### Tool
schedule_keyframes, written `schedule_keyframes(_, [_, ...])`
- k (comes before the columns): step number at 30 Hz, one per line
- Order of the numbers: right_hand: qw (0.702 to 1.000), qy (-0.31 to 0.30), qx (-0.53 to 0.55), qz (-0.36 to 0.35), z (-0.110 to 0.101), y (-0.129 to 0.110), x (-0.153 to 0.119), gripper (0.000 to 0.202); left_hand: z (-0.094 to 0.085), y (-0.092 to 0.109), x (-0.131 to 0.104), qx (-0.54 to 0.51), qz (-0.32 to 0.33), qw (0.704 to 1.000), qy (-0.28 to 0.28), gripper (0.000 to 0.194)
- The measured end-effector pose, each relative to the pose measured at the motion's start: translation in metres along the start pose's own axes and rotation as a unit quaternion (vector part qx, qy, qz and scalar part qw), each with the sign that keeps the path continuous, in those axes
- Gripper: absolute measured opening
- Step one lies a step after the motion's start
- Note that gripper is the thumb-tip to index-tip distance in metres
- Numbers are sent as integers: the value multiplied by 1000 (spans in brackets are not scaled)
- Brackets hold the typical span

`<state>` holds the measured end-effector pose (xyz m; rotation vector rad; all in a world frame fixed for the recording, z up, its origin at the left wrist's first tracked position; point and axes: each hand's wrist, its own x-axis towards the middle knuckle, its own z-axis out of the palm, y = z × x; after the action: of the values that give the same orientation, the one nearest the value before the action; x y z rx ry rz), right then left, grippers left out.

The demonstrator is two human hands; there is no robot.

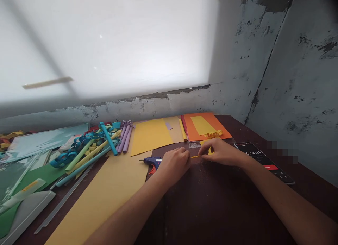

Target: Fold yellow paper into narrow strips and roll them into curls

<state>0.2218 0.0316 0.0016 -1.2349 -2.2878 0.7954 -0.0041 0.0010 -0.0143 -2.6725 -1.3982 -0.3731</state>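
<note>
A thin yellow paper strip (195, 156) stretches between my two hands, low over the dark table. My left hand (174, 164) is closed at the strip's left end, its fingertips mostly hidden behind the knuckles. At the other end, my right hand (218, 151) pinches the strip between thumb and fingers. A blue glue gun (155, 161) with an orange trigger lies just left of my left hand, partly covered by it. Beyond my right hand, curled yellow paper strips (214, 134) rest on an orange sheet (220, 124).
Left of the glue gun lies a large tan sheet (111, 188). Yellow card (151, 134) sits at the back. Rolled purple paper tubes (125, 139) and a blue tube (108, 139) lie further left. A phone (264, 160) showing a timer is by my right forearm.
</note>
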Motion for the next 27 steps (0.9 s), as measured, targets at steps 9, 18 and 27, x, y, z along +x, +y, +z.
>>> schedule_keyframes(9, [996, 49, 77, -24, 0, -10, -1, 15, 4, 1, 0, -191, -43, 976, 98, 14])
schedule_keyframes(18, [975, 71, 205, -41, -2, -8, -1, 24, 5, -3, 2, -286, -29, 947, 146, 12])
schedule_keyframes(27, [974, 86, 200, -56, 6, -17, -1, 24, 1, 6, 0, -298, -43, 938, 173, 7])
